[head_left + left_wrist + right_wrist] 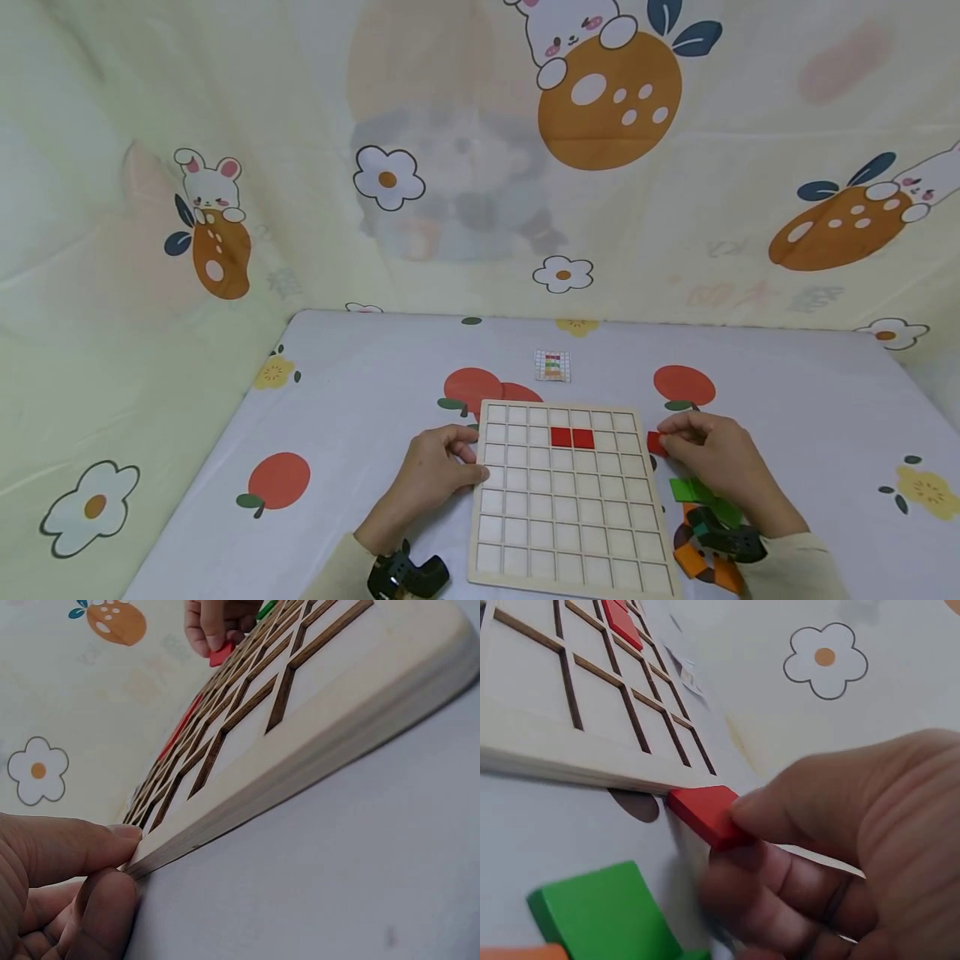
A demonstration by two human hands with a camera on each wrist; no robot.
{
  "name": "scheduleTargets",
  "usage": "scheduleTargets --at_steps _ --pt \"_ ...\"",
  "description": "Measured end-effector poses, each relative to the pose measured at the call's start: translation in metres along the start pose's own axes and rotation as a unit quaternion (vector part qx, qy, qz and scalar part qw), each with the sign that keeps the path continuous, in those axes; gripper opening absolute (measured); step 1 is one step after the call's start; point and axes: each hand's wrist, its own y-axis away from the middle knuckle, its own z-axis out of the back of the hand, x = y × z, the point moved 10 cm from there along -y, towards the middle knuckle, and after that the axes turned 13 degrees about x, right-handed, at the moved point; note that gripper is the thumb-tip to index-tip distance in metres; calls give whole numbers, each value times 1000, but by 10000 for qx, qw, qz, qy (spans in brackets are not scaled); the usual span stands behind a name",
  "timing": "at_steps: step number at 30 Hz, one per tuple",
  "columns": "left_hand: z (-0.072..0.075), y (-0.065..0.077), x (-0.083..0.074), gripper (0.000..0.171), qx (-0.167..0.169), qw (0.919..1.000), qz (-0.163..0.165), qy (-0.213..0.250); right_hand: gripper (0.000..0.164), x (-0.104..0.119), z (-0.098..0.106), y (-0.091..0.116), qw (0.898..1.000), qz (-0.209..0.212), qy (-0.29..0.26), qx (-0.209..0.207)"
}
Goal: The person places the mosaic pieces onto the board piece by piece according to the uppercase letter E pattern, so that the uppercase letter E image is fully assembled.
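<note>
A red square tile (656, 443) is pinched by the right hand (720, 460), just beside the right edge of a wooden grid board (564, 508). The board's left edge is gripped by the left hand (429, 467). Two red tiles (561, 437) are seated side by side in its second-farthest row; green tiles (681, 490) are laid on the table (375, 375) nearby.
</note>
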Motion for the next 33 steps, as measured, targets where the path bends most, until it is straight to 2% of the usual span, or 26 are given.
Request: scheduleTargets --at_steps 5,10,16,22,27,33 --pt "0 0 0 44 -2 10000 11 -12 25 2 -1 -1 10000 50 63 28" --pt "1 0 0 44 -29 10000 -13 -50 34 7 -4 -2 9993 -13 261 256" --pt "0 -1 0 44 -27 10000 -24 -43 30 14 -4 -5 9968 -81 638 477" --pt "-1 -1 0 44 -5 10000 -31 -77 35 12 0 -6 9970 -260 651 342" --pt "0 -1 0 43 -37 9999 -15 -137 36 27 -4 -7 9991 63 407 61" --pt "1 0 0 44 -52 9999 -10 -151 37 51 -20 -15 9991 379 141 159"
